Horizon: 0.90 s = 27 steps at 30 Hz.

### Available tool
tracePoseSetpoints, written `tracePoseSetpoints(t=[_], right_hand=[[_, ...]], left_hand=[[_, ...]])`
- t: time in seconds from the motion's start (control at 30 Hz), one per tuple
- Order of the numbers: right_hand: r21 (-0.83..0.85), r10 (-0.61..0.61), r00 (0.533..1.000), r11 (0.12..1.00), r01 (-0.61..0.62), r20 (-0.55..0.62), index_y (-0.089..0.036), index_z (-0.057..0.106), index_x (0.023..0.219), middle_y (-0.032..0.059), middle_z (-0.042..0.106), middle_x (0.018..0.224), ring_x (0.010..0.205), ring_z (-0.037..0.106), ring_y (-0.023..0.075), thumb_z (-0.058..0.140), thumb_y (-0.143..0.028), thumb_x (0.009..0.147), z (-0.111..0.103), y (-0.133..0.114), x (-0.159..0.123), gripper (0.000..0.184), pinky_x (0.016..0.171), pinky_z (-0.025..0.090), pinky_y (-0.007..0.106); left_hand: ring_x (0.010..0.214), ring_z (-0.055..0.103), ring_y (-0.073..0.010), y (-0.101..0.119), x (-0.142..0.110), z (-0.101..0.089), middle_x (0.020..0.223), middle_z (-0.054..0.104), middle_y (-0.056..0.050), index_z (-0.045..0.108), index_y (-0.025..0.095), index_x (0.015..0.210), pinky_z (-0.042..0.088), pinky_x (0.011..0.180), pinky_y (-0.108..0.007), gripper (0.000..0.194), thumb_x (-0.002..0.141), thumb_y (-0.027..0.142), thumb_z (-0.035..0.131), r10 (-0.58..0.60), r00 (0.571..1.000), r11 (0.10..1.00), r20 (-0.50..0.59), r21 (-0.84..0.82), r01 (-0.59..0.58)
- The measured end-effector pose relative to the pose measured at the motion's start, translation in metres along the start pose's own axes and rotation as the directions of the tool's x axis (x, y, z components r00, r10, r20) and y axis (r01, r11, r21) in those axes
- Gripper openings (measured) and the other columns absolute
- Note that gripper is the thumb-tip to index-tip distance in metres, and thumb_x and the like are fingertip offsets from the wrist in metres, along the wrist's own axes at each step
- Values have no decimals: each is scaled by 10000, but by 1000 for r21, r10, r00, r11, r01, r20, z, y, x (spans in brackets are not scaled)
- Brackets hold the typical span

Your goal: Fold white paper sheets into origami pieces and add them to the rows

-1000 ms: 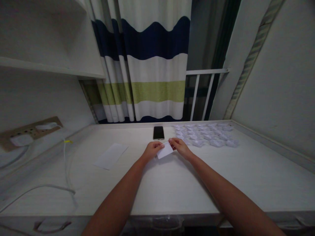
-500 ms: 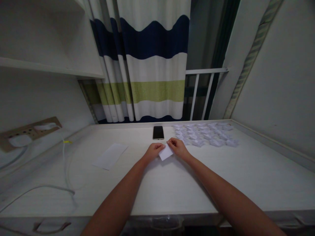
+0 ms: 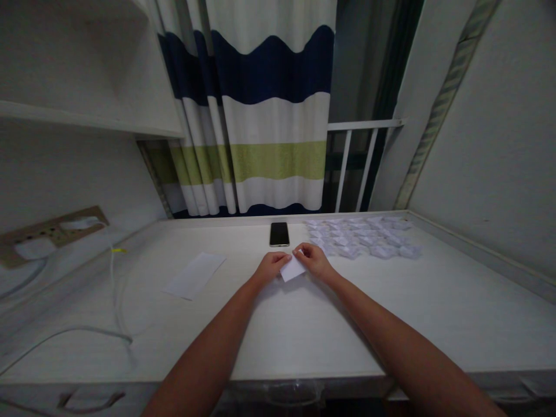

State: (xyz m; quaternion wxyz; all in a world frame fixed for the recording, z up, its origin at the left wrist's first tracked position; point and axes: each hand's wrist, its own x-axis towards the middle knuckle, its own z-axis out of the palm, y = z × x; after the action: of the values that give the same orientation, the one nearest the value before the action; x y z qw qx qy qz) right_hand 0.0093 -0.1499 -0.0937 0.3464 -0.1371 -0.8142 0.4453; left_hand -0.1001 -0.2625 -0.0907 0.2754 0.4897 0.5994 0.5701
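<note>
A small piece of white paper [image 3: 292, 270] is held between my two hands, just above the desk. My left hand [image 3: 272, 266] pinches its left edge with the thumb on top. My right hand [image 3: 313, 259] grips the upper right part, fingertips close to those of the left. Whether the paper is folded underneath I cannot tell. Just beyond my hands lies a black phone [image 3: 279, 234]. Several folded white paper pieces [image 3: 347, 251] sit in rows at the back right. On the left, flat on the desk, are white paper sheets [image 3: 195, 276].
The white desk [image 3: 313, 341] runs to a back ledge below a striped curtain [image 3: 278, 121]. A pale cable [image 3: 82, 329] trails over its left side from a power strip [image 3: 52, 234] by the wall. A shelf [image 3: 87, 119] overhangs at upper left.
My right fingertips have shifted slightly left along the paper's upper edge, and its lower corner has risen a little. Both hands keep hold of it.
</note>
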Motion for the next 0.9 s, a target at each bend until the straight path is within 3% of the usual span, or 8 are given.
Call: tracePoseSetpoints(t=[0.17,0.4,0.77,0.9], right_hand=[[99,65,997,993,-62,-28,-156,574,652,-30,454,498,472,403,87,558,-480,639,-1,-4,2,325,432,287,207],[341,238,966,904,-258,102,-145,589,633,-21,536,515,459,452,91,651,-495,531,-1,-21,-5,369,436,313,214],[311,231,973,924,-222,10,-144,602,608,-23,529,506,464,444,86,658,-443,540,-7,-23,-3,312,439,308,211],[344,259,965,904,-252,26,-139,612,623,-18,544,522,473,455,90,660,-437,540,-6,-24,-5,313,450,311,214]], left_hand=[[466,403,-84,4,-1,0,468,442,26,539,120,525,315,467,-217,445,554,559,602,-30,1000,998,-3,-61,29],[474,411,-86,6,-2,1,471,463,26,554,122,535,321,466,-211,446,549,565,603,-24,1000,998,-8,-57,23],[507,510,-120,4,-1,0,521,540,-11,589,110,577,417,509,-244,438,564,548,620,-59,998,990,-32,-129,54],[496,498,-111,5,-1,-1,514,531,-4,584,113,567,414,503,-240,411,580,522,620,-38,998,992,-40,-122,32]])
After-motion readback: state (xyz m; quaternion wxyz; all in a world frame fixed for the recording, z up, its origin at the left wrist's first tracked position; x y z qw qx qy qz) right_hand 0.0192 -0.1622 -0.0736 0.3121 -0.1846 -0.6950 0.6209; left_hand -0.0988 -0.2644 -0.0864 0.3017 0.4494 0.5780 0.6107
